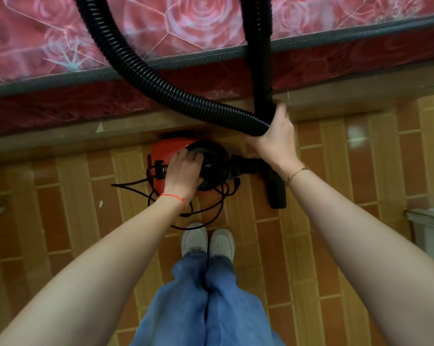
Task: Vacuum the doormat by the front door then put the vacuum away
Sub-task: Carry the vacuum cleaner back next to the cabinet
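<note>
I have my left hand (184,171) down on top of the red vacuum (171,151), fingers spread and lying flat across its round black lid, holding nothing. Up and to its right, my right hand (273,136) is wrapped tight around the black ribbed hose (148,73), which loops away above that hand over the edge of the rose-patterned mattress (49,41). A black nozzle (277,193) lies on the tiled floor (335,221) just below my right wrist. The power cord (206,211) trails in loose loops beneath my left wrist, near my white shoes (208,242).
</note>
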`<action>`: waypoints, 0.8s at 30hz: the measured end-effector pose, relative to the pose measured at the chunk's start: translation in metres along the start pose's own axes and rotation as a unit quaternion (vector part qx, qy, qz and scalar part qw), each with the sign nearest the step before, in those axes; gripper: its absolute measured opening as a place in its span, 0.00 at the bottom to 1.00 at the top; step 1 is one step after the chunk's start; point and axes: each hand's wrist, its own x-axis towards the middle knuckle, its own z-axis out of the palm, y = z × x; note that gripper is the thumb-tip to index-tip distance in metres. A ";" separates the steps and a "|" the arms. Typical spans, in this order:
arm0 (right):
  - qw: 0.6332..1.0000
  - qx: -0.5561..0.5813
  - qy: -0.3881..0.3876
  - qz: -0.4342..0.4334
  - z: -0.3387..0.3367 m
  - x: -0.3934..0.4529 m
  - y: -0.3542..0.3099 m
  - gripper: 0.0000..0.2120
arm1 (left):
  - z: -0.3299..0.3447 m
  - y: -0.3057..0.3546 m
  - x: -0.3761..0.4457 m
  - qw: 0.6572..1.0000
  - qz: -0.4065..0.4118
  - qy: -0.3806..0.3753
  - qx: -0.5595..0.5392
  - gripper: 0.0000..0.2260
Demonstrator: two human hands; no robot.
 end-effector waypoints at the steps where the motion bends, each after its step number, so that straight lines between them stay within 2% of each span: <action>1: 1.000 0.008 0.001 0.003 0.001 0.002 0.000 0.35 | 0.000 -0.001 0.002 1.000 0.005 -0.013 0.018 0.25; 5: 0.999 -0.039 0.014 -0.016 0.000 0.004 -0.001 0.18 | -0.001 -0.002 0.007 0.997 0.014 -0.066 -0.025 0.26; 7: 0.997 -0.063 0.018 -0.044 -0.003 -0.002 -0.003 0.14 | -0.005 -0.005 0.005 0.995 0.019 -0.086 -0.049 0.26; 13: 0.993 -0.053 0.029 -0.103 -0.031 -0.036 -0.031 0.23 | -0.042 -0.010 -0.023 0.992 0.036 -0.115 -0.038 0.27; 17: 0.995 -0.037 0.018 -0.088 -0.080 -0.064 -0.057 0.24 | -0.094 0.000 -0.068 0.993 0.053 -0.097 -0.051 0.22; 20: 0.995 0.010 0.016 -0.094 -0.130 -0.095 -0.081 0.22 | -0.142 0.008 -0.111 0.993 0.061 -0.092 -0.049 0.19; 24: 0.995 0.041 0.020 -0.094 -0.201 -0.147 -0.114 0.21 | -0.214 0.023 -0.171 0.992 0.071 -0.083 -0.058 0.18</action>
